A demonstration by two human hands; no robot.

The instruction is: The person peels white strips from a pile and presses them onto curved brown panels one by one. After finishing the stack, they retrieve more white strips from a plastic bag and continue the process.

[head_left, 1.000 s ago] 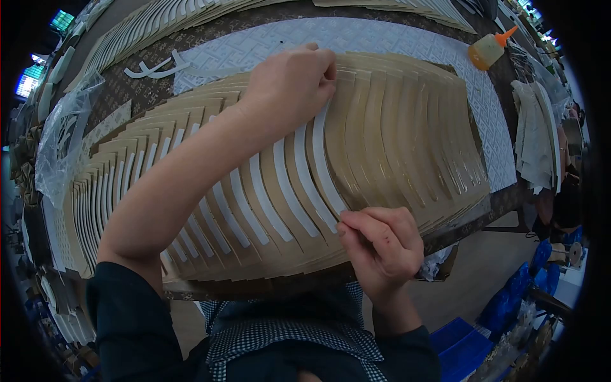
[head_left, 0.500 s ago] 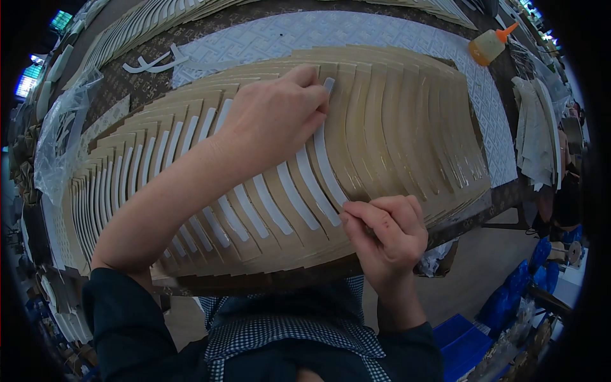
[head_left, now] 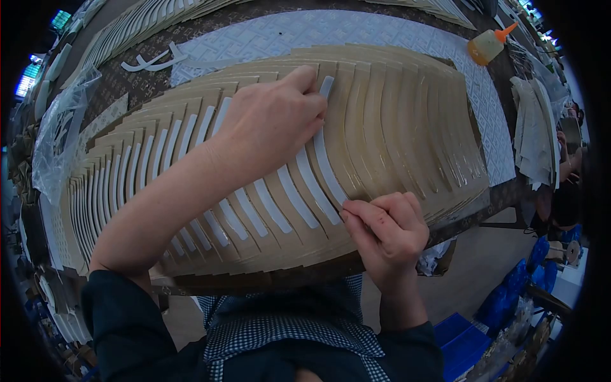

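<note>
A narrow, curved white strip [head_left: 326, 162] lies along one of the overlapping tan card layers [head_left: 398, 118], which are fanned out in front of me. At its near end, my right hand [head_left: 388, 235] pinches the tip between thumb and forefinger. Higher up, my left hand [head_left: 277, 118] is closed against the same strip, its fingertips partly hidden beneath the knuckles. Several similar white strips lie on the layers to the left, some under my left forearm. Shiny wet-looking lines, like glue, run along the bare layers to the right.
A squeeze bottle [head_left: 487, 46] with an orange nozzle lies at the back right on patterned pale sheeting [head_left: 356, 28]. Loose white strips [head_left: 153, 62] rest at the back left, near clear plastic [head_left: 60, 146]. Blue plastic [head_left: 461, 347] sits low on the right.
Both hands keep their hold on the white strip with almost no movement. The view has shifted very slightly.
</note>
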